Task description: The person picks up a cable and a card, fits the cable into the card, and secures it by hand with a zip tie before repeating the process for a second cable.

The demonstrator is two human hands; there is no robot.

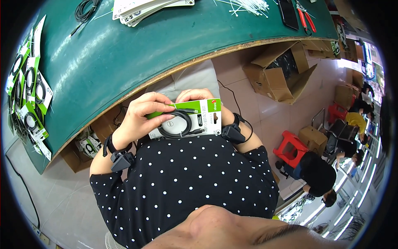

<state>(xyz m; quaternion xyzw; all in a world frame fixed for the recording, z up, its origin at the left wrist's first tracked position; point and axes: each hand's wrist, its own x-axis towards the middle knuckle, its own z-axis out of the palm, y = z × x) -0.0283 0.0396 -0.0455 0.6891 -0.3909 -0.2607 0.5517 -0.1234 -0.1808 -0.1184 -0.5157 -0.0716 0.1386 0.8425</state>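
In front of my chest is a coiled black cable [190, 122] on a green and white backing card [212, 124]. White ties show at the coil's top and bottom. My left hand [143, 111] grips the card's left side, its thumb and fingers at the coil. My right hand [194, 95] holds the card from behind along its upper edge; the card hides most of that hand. Both hands are just off the near edge of the green table [120, 54].
Carded cables [30, 81] are piled at the table's left end. Along the far side lie a loose black cable [86, 10], stacked cards [143, 10], white cable ties [244, 6], a phone [287, 14] and red-handled pliers [306, 20]. An opened cardboard box [273, 79] and red stool [289, 148] stand right.
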